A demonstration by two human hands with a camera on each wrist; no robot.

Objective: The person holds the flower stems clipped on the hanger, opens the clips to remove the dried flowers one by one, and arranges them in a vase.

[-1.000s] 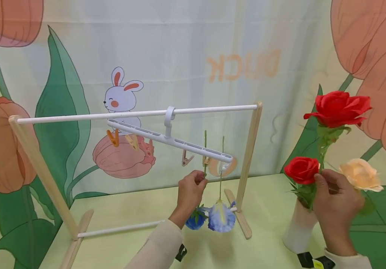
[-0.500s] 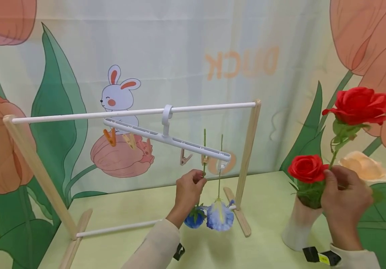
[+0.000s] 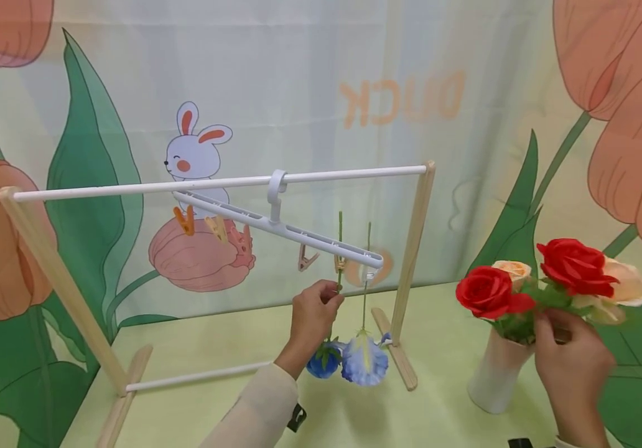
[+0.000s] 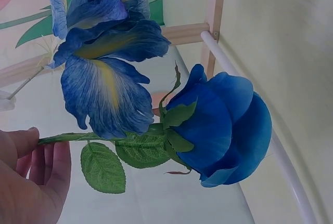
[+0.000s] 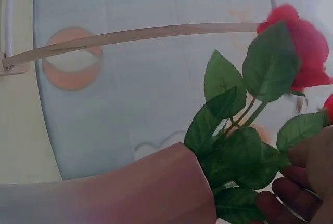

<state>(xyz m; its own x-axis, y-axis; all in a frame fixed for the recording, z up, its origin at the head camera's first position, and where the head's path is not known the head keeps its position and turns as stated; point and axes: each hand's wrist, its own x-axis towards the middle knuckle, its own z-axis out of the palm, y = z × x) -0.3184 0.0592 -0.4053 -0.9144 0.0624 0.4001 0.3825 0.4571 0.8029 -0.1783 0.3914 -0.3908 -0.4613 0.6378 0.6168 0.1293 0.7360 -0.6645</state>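
Your left hand [image 3: 314,311] pinched the blue rose [image 4: 223,125] by its stem [image 4: 73,136], below the tilted hanger [image 3: 321,239], while your right hand [image 3: 575,361] gripped the right-hand red rose [image 3: 575,266] near the vase [image 3: 493,376]

Head view bright, light diffuse; soft shadow on worktop [image 3: 349,417] at 6 o'clock. Both wrist views dimmer, greyer. Right wrist hazy: red rose [image 5: 315,52] blurred at 2 o'clock, wooden post [image 5: 135,35] lens-bowed at 11. Left wrist: white rod [image 4: 289,167] curved at 4.
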